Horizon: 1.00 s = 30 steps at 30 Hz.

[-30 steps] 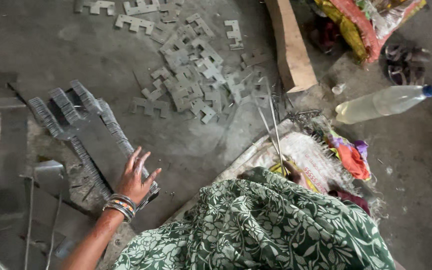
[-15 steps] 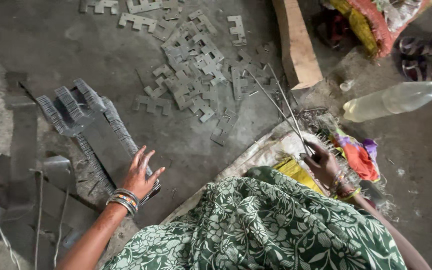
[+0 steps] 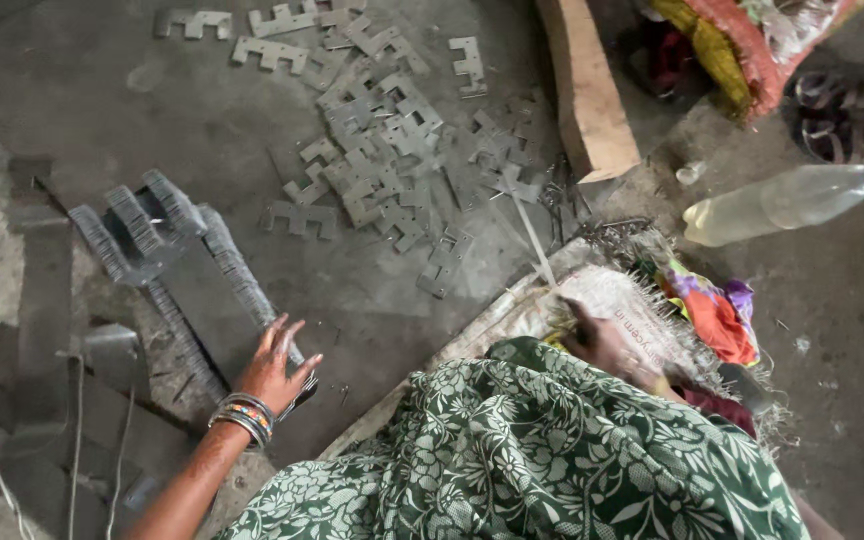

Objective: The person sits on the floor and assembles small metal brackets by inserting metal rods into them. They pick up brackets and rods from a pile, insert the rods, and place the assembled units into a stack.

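My left hand (image 3: 274, 368), with bangles on the wrist, lies flat with fingers spread on the near end of a long stack of thin grey metal plates (image 3: 237, 275) on the floor. My right hand (image 3: 602, 345) is over a woven sack mat (image 3: 512, 315), closed on thin metal strips (image 3: 533, 238) that point away toward a loose pile of E-shaped metal plates (image 3: 387, 150). Green floral cloth (image 3: 552, 460) over my lap hides part of the right hand and the wrist.
More stacked plates (image 3: 137, 230) lie left of the long stack, and flat metal sheets (image 3: 42, 290) lie at far left. A wooden block (image 3: 587, 90), a plastic bottle (image 3: 787, 200), colourful cloth scraps (image 3: 717, 315) and sandals (image 3: 842, 110) are at right.
My right hand has come into view with the thin strips and lowered them toward the mat, drawing in near my lap. The left hand has stayed on the plate stack.
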{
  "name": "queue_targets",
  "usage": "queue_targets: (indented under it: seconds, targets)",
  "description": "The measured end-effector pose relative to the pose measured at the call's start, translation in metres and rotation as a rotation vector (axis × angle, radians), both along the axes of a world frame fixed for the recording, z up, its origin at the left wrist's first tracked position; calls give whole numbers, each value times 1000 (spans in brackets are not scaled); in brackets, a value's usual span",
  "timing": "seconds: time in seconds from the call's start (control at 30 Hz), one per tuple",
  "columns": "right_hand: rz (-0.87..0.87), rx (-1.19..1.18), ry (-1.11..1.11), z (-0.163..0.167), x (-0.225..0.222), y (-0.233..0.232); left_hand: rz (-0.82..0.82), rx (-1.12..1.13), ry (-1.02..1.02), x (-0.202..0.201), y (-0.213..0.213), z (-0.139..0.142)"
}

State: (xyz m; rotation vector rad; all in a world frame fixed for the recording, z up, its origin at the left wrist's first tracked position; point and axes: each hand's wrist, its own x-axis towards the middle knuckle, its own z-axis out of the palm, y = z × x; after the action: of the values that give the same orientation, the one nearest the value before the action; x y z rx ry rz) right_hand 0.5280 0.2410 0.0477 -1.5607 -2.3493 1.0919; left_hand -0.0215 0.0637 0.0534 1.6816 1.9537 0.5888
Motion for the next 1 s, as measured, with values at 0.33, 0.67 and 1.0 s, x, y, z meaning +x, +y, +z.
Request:
queue_targets:
  seconds: [0.33, 0.67, 1.0]
  targets:
    - [-304, 191, -652, 5, -28, 268, 22, -49, 14, -6, -22, 13]
    - [-535, -54, -452, -3, -74, 301, 392, -167, 44, -15, -53, 25]
    - [-637, 116, -292, -14, -233, 267, 320, 59, -54, -15, -26, 50]
